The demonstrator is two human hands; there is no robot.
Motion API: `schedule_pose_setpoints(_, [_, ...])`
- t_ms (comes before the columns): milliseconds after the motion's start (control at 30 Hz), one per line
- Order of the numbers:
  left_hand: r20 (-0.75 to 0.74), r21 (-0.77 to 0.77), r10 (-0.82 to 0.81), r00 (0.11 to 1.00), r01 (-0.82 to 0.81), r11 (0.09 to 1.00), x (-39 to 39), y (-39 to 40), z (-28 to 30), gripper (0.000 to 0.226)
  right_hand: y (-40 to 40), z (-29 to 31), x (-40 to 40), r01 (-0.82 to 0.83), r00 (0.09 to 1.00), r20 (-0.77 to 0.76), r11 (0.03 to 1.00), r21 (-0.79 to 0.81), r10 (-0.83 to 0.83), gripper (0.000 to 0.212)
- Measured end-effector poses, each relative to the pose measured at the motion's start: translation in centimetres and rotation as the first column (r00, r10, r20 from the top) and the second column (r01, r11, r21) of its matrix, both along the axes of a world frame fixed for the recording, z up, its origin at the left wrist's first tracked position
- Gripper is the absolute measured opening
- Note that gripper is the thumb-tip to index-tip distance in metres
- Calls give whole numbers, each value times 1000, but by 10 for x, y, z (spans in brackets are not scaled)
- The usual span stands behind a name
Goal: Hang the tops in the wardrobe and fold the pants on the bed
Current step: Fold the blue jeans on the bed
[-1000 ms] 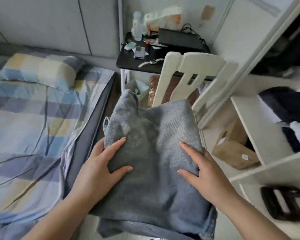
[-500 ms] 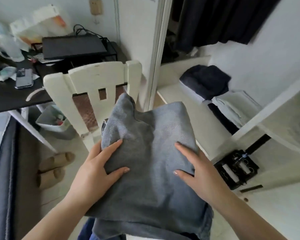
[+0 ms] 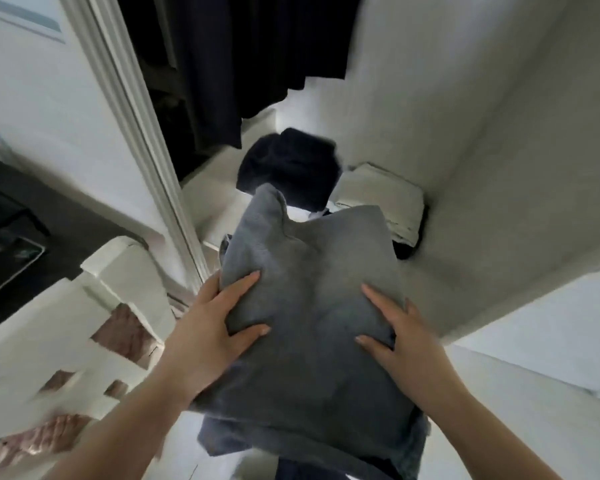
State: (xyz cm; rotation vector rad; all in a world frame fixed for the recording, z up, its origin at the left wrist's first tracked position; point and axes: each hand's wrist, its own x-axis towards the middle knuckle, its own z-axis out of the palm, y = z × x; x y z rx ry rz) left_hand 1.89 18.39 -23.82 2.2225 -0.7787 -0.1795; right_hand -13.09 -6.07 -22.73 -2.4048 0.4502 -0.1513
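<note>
The folded grey pants [image 3: 312,306] are gripped from both sides by the left hand [image 3: 212,327] and right hand [image 3: 402,341]; the wardrobe shelf [image 3: 215,199] lies just ahead, so storing seems left

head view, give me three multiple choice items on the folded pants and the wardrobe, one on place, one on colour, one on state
1. Where do the folded grey pants sit?
A. Between both hands, in front of the open wardrobe
B. Flat on the bed
C. Draped over the white chair

2. What colour are the hanging clothes in the wardrobe?
A. White
B. Dark, near black
C. Red

3. How does the left hand meet the pants?
A. Clear of them
B. Curled into an empty fist
C. Thumb on top, fingers around the left edge

Answers:
1 A, the left hand and right hand carry the stack with the wardrobe shelf behind it.
2 B, the garments above the dark folded pile and the white folded pile look near black.
3 C, its grip wraps that edge.
</note>
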Motion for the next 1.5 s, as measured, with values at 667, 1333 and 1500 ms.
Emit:
schedule_pose_setpoints(667, [-40, 47, -275, 961, 277, 960, 253, -226, -36, 74, -158, -43, 199, 403, 913, 60, 915, 29, -404, 67])
schedule_pose_setpoints(1333, [-258, -77, -311, 915, 301, 950, 342, -454, -134, 68, -370, -109, 280, 567, 803, -144, 816, -116, -578, 64])
schedule_pose_setpoints(1500, [-93, 267, -81, 992, 103, 958, 334, -471, -152, 79, -362, -133, 291, 637, 635, -295, 700, -323, -714, 69])
